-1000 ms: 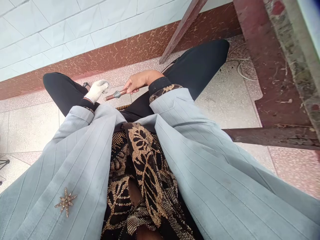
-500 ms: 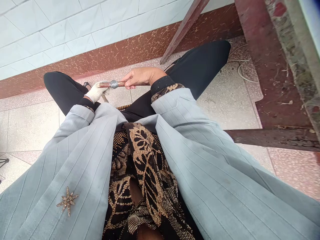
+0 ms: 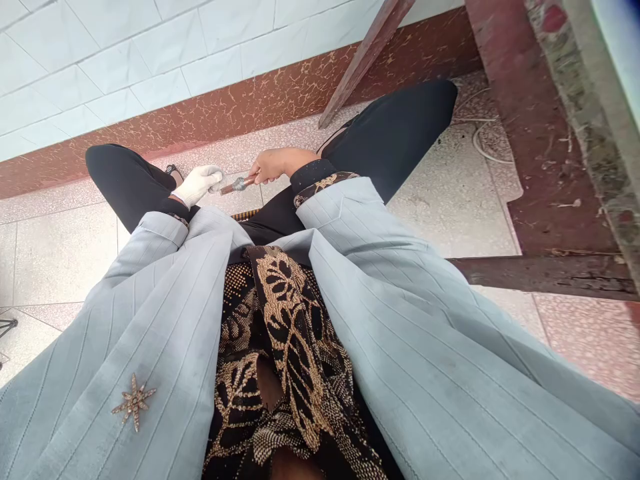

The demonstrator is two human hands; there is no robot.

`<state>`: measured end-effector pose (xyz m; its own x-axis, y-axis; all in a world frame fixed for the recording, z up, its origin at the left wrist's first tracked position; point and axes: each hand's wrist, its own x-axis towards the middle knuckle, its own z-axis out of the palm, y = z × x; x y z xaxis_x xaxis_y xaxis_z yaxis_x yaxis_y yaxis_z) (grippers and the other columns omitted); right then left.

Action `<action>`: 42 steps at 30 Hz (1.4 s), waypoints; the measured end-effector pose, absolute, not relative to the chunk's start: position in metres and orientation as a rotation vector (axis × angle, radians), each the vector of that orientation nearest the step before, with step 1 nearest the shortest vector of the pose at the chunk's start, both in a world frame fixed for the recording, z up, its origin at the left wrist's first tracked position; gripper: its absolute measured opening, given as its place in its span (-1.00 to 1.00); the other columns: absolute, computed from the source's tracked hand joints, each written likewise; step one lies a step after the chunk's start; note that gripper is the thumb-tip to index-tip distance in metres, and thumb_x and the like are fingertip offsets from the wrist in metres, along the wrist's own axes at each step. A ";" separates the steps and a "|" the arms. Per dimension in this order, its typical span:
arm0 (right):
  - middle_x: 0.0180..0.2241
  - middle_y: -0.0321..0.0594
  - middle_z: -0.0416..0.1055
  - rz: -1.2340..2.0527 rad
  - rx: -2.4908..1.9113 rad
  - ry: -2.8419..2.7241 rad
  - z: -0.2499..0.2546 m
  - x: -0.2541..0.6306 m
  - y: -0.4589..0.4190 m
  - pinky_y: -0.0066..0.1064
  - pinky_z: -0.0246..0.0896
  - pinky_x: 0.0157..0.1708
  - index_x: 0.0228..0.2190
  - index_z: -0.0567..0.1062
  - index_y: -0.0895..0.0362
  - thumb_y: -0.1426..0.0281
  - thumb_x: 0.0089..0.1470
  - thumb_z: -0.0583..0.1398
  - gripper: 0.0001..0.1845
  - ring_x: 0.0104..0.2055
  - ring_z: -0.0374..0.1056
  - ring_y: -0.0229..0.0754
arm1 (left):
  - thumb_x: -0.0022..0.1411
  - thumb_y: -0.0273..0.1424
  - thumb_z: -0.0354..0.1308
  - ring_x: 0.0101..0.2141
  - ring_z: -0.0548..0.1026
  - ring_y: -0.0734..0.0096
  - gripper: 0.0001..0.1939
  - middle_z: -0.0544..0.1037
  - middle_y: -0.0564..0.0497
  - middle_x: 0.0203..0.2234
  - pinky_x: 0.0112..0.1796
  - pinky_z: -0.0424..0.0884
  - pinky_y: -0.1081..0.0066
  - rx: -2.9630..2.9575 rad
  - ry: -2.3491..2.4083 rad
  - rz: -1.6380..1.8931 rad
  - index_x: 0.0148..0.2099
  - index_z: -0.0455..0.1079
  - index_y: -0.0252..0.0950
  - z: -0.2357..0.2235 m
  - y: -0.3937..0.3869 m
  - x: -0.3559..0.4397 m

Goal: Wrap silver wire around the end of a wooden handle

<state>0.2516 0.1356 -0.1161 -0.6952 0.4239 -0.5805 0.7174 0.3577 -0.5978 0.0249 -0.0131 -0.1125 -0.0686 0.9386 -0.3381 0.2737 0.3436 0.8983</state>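
Observation:
My right hand (image 3: 271, 165) is wrapped around the brown wooden handle of a tool (image 3: 240, 184). Silver wire is wound around the tool near its left end, which tilts slightly down. I cannot make out what kind of tool it is. My left hand (image 3: 198, 184), in a white glove, is closed just left of the tool's end. Something small and greyish shows at its fingertips, too unclear to name. Both hands are between my knees, low above the floor.
A tiled wall with a reddish-brown base (image 3: 200, 113) runs in front of my knees. A slanting wooden leg (image 3: 363, 63) stands by my right knee. Further right are a dark red wooden frame (image 3: 555, 167) with a lower crossbar and a pale cable (image 3: 483, 147) on the floor.
The tool has swung from nearly level to tilted, its wire-bound end now lower. My gloved left hand has turned and come apart from the handle. My right hand has shifted slightly down.

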 end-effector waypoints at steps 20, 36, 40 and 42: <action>-0.39 -0.29 0.47 -2.113 1.239 2.218 -0.097 0.252 0.124 -0.48 0.30 -0.23 0.20 0.76 0.17 0.39 0.71 0.34 -0.78 -0.34 0.27 -0.26 | 0.64 -0.54 0.41 -0.49 0.44 0.48 -0.63 0.51 0.08 -0.53 -0.30 0.37 0.43 1.164 1.529 0.688 -0.31 0.54 -0.26 -0.134 -0.007 0.019; -0.47 -0.26 0.48 -1.117 1.018 2.342 -0.120 0.250 0.135 -0.40 0.43 -0.12 0.03 0.89 0.24 0.21 0.48 0.61 -0.67 -0.29 0.48 -0.19 | 0.44 -0.66 0.42 -0.47 0.38 0.44 -0.69 0.51 0.06 -0.54 -0.32 0.31 0.41 1.202 1.575 0.707 -0.35 0.56 -0.27 -0.120 -0.010 0.025; -0.34 -0.26 0.54 -1.376 0.892 2.145 -0.112 0.263 0.146 -0.43 0.40 -0.10 0.29 0.85 0.32 0.07 0.49 0.64 -0.36 -0.28 0.47 -0.25 | 0.55 -0.58 0.44 -0.47 0.41 0.45 -0.67 0.46 0.08 -0.55 -0.28 0.42 0.43 1.132 1.591 0.811 -0.31 0.52 -0.26 -0.117 -0.011 0.020; -0.30 -0.25 0.55 -1.526 0.745 2.116 -0.108 0.268 0.150 -0.43 0.39 -0.10 0.38 0.81 0.31 0.02 0.49 0.64 -0.26 -0.26 0.47 -0.24 | 0.58 -0.48 0.52 -0.45 0.46 0.43 -0.64 0.46 0.09 -0.54 -0.25 0.47 0.41 1.094 1.553 0.842 -0.29 0.49 -0.24 -0.119 -0.011 0.017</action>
<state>0.2681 0.1500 -0.1081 -0.7657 0.1749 -0.6190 0.6425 0.2518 -0.7237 0.0168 -0.0111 -0.1191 -0.0739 0.9387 -0.3367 0.2306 0.3445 0.9100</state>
